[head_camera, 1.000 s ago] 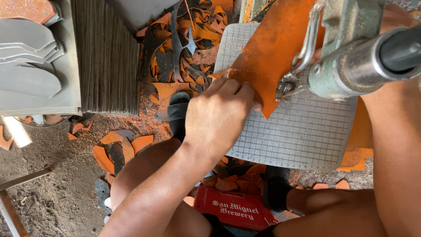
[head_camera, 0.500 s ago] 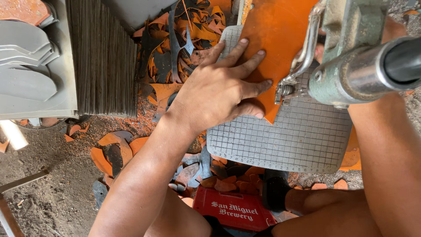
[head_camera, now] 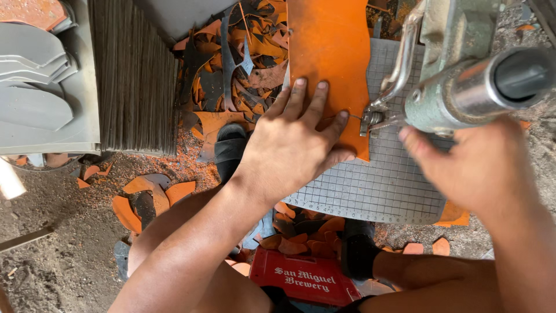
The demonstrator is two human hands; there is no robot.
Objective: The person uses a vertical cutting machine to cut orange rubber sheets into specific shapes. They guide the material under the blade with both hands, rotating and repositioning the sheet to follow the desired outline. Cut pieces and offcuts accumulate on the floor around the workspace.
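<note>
My left hand (head_camera: 295,145) lies flat, fingers spread, on the lower end of a long orange sheet (head_camera: 330,52). The sheet rests on a grey gridded cutting mat (head_camera: 376,191) and runs up out of view. Its right edge sits at the metal foot of a grey-green machine head (head_camera: 463,75) that juts in from the right. My right hand (head_camera: 480,168) is blurred, just below the machine, with its thumb near the foot. Its back faces the camera, and its fingers are hidden.
Orange and dark offcuts (head_camera: 231,75) are heaped behind the mat and strewn on the dirt floor. A dark ribbed stack (head_camera: 136,75) and grey sole-shaped pieces (head_camera: 35,87) stand at left. A red crate (head_camera: 304,278) sits between my legs, with black sandals (head_camera: 231,148) on my feet.
The orange sheet has swung from a slant to upright and slid left. My left hand went from curled on its edge to flat and spread. My right hand came into view under the machine.
</note>
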